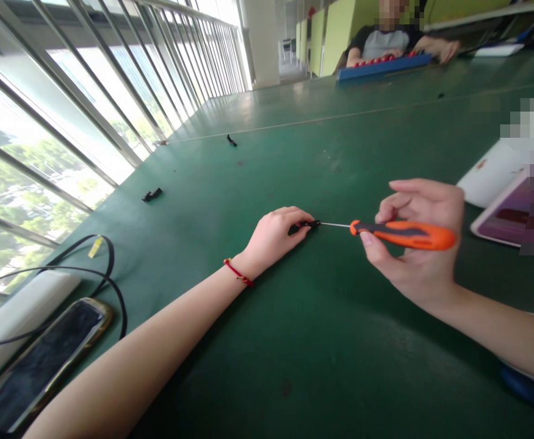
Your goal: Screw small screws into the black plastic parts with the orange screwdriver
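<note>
My left hand [279, 236] rests on the green table and pinches a small black part [311, 224] between thumb and fingers. Most of that part is hidden by the fingertips, so its kind cannot be made out. In my right hand [425, 244] is a screwdriver [408, 235] with an orange and dark grey handle, lying nearly level. Its thin metal shaft points left, and the tip meets the black part. The thumb and fingers of my right hand close on the handle near its front, while the index finger is stretched out above.
Small black pieces [152, 195] lie on the green table [267, 152] toward the railing [111, 79]. At the left are a phone [47, 360], a white bar [24, 317] and a black cable [122, 305]. A person [386, 42] sits opposite behind a blue tray [381, 68].
</note>
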Tool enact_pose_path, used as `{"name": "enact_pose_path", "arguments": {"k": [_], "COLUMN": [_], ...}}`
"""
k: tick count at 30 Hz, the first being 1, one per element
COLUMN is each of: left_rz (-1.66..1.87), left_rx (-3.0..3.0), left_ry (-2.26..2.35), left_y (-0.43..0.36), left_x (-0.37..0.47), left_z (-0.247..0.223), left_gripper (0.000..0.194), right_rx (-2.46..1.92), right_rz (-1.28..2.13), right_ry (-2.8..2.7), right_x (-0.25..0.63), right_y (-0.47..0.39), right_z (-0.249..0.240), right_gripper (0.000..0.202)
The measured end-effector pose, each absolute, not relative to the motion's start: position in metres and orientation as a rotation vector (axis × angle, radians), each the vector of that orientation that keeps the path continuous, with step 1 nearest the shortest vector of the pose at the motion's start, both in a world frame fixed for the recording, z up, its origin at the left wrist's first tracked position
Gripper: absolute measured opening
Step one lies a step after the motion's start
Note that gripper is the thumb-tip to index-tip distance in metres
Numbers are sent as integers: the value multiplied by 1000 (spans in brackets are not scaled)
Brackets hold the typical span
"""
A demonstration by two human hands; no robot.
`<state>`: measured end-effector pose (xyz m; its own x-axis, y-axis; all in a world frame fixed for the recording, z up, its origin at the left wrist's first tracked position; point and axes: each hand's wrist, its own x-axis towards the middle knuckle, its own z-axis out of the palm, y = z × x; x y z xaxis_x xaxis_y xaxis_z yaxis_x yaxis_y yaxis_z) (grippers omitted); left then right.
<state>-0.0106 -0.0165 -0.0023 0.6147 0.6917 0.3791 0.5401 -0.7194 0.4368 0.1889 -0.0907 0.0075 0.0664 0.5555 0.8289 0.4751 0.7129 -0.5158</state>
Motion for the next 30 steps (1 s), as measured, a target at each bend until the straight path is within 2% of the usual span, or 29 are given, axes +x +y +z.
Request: {"name": "enact_pose_path", "arguments": {"k": [2, 5, 7, 15, 20, 22, 28, 30], "left_rz": [775, 775, 776, 769, 761, 764, 764, 766], "left_rx": [2567, 2567, 2566, 2562, 2562, 2560, 2563, 2562], "left_ry": [1002, 1002, 1003, 1005, 1010, 1008, 1007, 1004], "left_y": [-17, -17, -17, -16, -17, -17, -17, -17], "left_x": [-11, -11, -11, -11, -11, -11, -11, -11], "left_z": [-2, -2, -2, -3, -2, -2, -2, -2], "left_gripper": [19, 20, 20, 20, 20, 20, 19, 19], "right_rx": [-913, -988, -996, -857, -983, -994, -831, -832], "right_rz": [60, -31, -36, 78, -11, -19, 94, 132], "right_ry": [-1646, -1730, -1740, -1568, -1740, -1745, -1520, -1545], "right_x": [190, 190, 190, 189, 190, 190, 189, 189], "right_y": [-93, -97, -99, -91, -98, -99, -91, -91], "right_z": [9, 11, 11, 7, 12, 12, 5, 6], "right_gripper": [48, 26, 22, 51, 24, 21, 50, 54]}}
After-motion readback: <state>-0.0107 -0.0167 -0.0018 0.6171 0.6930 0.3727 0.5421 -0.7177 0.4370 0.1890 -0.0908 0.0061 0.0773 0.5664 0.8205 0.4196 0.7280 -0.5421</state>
